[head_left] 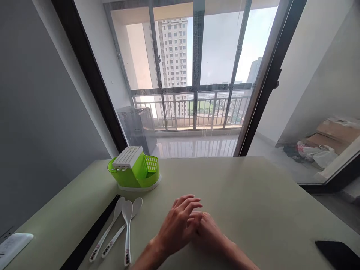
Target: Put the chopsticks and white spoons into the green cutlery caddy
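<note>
Head view: a pause is suggested, loose-fingered left hand (177, 220) laid against right hand (210, 229), its grip unclear; for any grasp, parting is needed.

Bright balcony windows (197, 60) face a pale green table (239, 198) beside a grey wall (42, 101).

This looks like a home, a flat high above the ground. Behind glass lies a tiled balcony (197, 145) with a railing (174, 112), facing a tower block (174, 48); the table (239, 195) bears a green cutlery caddy (139, 175) and white spoons (127, 210).
</note>
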{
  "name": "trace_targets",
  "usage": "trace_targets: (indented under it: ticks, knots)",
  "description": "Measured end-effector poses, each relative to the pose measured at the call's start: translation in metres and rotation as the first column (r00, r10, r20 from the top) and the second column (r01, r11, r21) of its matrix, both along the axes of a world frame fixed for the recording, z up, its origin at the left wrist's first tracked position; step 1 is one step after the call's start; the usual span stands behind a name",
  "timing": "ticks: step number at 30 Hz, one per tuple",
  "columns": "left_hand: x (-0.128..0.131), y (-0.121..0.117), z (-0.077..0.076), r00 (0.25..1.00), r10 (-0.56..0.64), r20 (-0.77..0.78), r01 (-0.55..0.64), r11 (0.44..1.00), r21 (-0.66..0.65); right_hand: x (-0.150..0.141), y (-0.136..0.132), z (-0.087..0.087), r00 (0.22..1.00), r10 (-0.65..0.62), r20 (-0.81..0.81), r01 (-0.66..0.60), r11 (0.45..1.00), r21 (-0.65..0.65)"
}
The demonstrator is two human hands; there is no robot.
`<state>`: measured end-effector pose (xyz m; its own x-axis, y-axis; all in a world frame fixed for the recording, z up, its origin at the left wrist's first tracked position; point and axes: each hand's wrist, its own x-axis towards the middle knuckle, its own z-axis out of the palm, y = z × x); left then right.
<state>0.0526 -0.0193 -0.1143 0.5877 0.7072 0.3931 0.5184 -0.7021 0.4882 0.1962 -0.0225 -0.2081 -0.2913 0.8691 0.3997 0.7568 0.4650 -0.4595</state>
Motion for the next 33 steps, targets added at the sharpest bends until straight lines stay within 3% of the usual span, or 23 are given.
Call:
trace_targets:
  ticks: [3, 7, 10, 14, 17, 21, 33]
  knots:
    - [-0.024, 0.012, 0.029, 0.983, 0.181, -0.028, -0.169, 0.954, 0.249, 0.005, 0.001, 0.008, 0.974, 0.225, -0.010, -0.225, 0.972, -0.067]
    - [-0.063, 0.039, 0.068, 0.892, 0.444, 0.079, -0.413, 0.733, 0.541, 0.007, 0.001, 0.014, 0.963, 0.264, -0.046, -0.268, 0.955, -0.123]
    - [-0.098, 0.060, 0.086, 0.791, 0.601, 0.117, -0.528, 0.573, 0.627, 0.006, 0.002, 0.013, 0.963, 0.259, -0.072, -0.267, 0.953, -0.140]
    - [-0.143, 0.081, 0.092, 0.635, 0.766, 0.101, -0.639, 0.448, 0.625, 0.005, 0.003, 0.011, 0.958, 0.266, -0.107, -0.280, 0.950, -0.141]
    - [-0.167, 0.090, 0.088, 0.575, 0.817, 0.046, -0.680, 0.446, 0.582, 0.005, 0.002, 0.012, 0.956, 0.262, -0.133, -0.279, 0.950, -0.140]
    - [-0.181, 0.097, 0.081, 0.583, 0.809, -0.068, -0.700, 0.543, 0.464, 0.004, 0.002, 0.013, 0.954, 0.253, -0.160, -0.276, 0.951, -0.137]
    - [-0.177, 0.101, 0.085, 0.609, 0.782, -0.133, -0.713, 0.613, 0.340, 0.002, 0.004, 0.011, 0.947, 0.247, -0.205, -0.277, 0.951, -0.137]
